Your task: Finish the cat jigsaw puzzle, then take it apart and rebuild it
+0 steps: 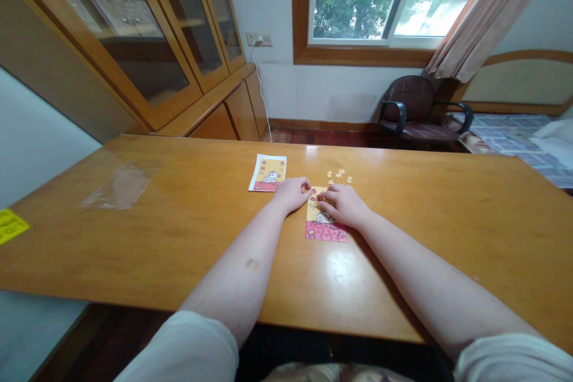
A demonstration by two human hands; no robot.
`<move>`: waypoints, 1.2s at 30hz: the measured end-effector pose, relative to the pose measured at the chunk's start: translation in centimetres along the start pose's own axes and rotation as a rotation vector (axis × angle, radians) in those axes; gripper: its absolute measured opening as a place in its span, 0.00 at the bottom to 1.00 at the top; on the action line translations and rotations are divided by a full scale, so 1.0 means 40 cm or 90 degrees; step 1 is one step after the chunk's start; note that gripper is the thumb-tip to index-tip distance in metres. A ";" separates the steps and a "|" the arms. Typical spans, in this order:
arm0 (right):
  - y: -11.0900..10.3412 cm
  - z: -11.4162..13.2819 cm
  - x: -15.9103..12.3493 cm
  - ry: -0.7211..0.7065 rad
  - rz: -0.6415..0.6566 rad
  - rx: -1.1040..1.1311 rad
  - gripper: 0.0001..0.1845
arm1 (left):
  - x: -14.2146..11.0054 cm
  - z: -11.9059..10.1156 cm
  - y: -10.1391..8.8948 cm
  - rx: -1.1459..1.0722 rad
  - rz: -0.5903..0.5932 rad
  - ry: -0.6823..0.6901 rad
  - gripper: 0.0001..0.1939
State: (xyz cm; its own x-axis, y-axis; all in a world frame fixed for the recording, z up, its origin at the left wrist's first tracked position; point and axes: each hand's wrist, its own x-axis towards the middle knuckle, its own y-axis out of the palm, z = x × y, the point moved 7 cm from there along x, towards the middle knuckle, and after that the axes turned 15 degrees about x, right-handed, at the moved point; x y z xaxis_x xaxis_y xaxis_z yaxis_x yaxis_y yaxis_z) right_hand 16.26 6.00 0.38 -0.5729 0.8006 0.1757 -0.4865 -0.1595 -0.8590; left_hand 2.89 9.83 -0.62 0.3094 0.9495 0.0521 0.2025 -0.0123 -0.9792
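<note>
A partly assembled jigsaw puzzle (324, 231), pink below and yellow above with a white cartoon animal, lies flat on the wooden table. At its upper left edge my left hand (292, 194) has its fingers curled and pinched together; what is between them, if anything, is too small to make out. My right hand (345, 205) rests over the puzzle's upper right part, covering some of it. Its fingers are apart and touch the surface, with nothing visible in them. Several loose puzzle pieces (339, 173) lie just beyond the puzzle.
A printed picture card (271, 174) with the same design lies left of the puzzle. Farther left is a clear plastic bag (125, 185) on the table (201, 221). A yellow label (12, 225) shows at the left edge. Beyond the table stands an office chair (414, 108).
</note>
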 end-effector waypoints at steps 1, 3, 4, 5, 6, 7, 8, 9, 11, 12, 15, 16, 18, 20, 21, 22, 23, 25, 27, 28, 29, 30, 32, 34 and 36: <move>0.000 0.000 0.000 -0.001 -0.001 0.001 0.18 | 0.000 0.000 -0.001 0.002 0.000 -0.001 0.11; -0.002 0.001 0.000 -0.001 -0.004 0.002 0.18 | 0.000 0.000 -0.001 0.004 0.003 -0.004 0.12; -0.003 0.000 0.000 0.003 -0.007 0.000 0.19 | 0.000 -0.001 -0.002 0.004 0.005 -0.004 0.12; -0.005 -0.001 0.001 0.008 -0.011 -0.004 0.19 | 0.000 -0.001 -0.002 0.003 0.005 -0.004 0.12; -0.008 -0.002 0.001 0.016 -0.016 -0.010 0.20 | 0.000 -0.001 -0.002 0.002 0.005 -0.003 0.12; -0.010 -0.004 0.002 0.024 -0.020 -0.017 0.20 | 0.000 -0.001 -0.003 0.001 0.004 -0.003 0.12; -0.011 -0.006 0.002 0.032 -0.021 -0.024 0.21 | 0.000 0.000 -0.003 0.001 0.003 -0.004 0.12; -0.012 -0.007 0.002 0.038 -0.019 -0.031 0.21 | 0.000 0.000 -0.003 0.000 0.001 -0.004 0.12; -0.011 -0.008 0.002 0.044 -0.012 -0.043 0.21 | 0.000 0.000 -0.003 -0.004 -0.004 0.001 0.12; -0.010 -0.008 0.002 0.046 -0.008 -0.047 0.21 | 0.000 -0.001 -0.003 -0.006 -0.007 0.010 0.11; -0.008 -0.006 0.001 0.053 -0.004 -0.054 0.21 | -0.001 -0.008 -0.002 -0.010 -0.009 0.044 0.10; -0.007 -0.005 0.001 0.057 -0.004 -0.053 0.21 | -0.001 -0.010 -0.002 -0.010 -0.008 0.052 0.11; -0.006 -0.004 0.001 0.062 -0.004 -0.048 0.21 | -0.002 -0.010 -0.002 -0.011 -0.006 0.058 0.11; -0.007 -0.006 0.002 0.061 -0.009 -0.036 0.20 | -0.002 -0.009 -0.003 -0.013 -0.007 0.058 0.12; -0.011 -0.012 0.002 0.064 -0.020 -0.028 0.20 | -0.002 -0.009 -0.004 -0.014 -0.009 0.058 0.12; -0.019 -0.023 0.002 0.077 -0.043 -0.021 0.20 | -0.002 -0.008 -0.004 -0.015 -0.012 0.057 0.12; -0.031 -0.039 0.001 0.100 -0.075 -0.018 0.19 | -0.002 -0.008 -0.005 -0.017 -0.014 0.055 0.11; -0.060 -0.084 -0.007 0.170 -0.156 -0.025 0.18 | -0.002 -0.006 -0.006 -0.021 -0.017 0.049 0.11; -0.078 -0.125 -0.016 0.229 -0.194 -0.041 0.16 | -0.002 -0.004 -0.006 -0.027 -0.015 0.044 0.12; -0.080 -0.140 -0.018 0.242 -0.191 -0.044 0.15 | -0.002 -0.003 -0.006 -0.029 -0.013 0.043 0.12; -0.080 -0.150 -0.018 0.246 -0.182 -0.044 0.16 | -0.002 -0.003 -0.006 -0.031 -0.013 0.042 0.12; -0.078 -0.154 -0.017 0.243 -0.168 -0.043 0.17 | -0.002 -0.003 -0.006 -0.032 -0.013 0.040 0.12; -0.070 -0.152 -0.013 0.226 -0.137 -0.045 0.19 | -0.002 -0.002 -0.006 -0.033 -0.012 0.036 0.12; -0.063 -0.144 -0.009 0.218 -0.107 -0.051 0.19 | -0.002 -0.002 -0.006 -0.033 -0.010 0.033 0.12; -0.062 -0.144 -0.008 0.238 -0.097 -0.054 0.17 | -0.003 -0.003 -0.006 -0.032 -0.009 0.031 0.12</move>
State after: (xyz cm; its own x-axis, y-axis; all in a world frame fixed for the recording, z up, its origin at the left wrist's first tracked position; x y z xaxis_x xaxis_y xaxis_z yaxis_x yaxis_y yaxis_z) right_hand 21.46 9.46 -0.30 -0.2122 0.9684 0.1312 -0.4829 0.0128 -0.8756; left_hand 2.93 9.69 -0.39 0.3501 0.9336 0.0769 0.2533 -0.0153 -0.9673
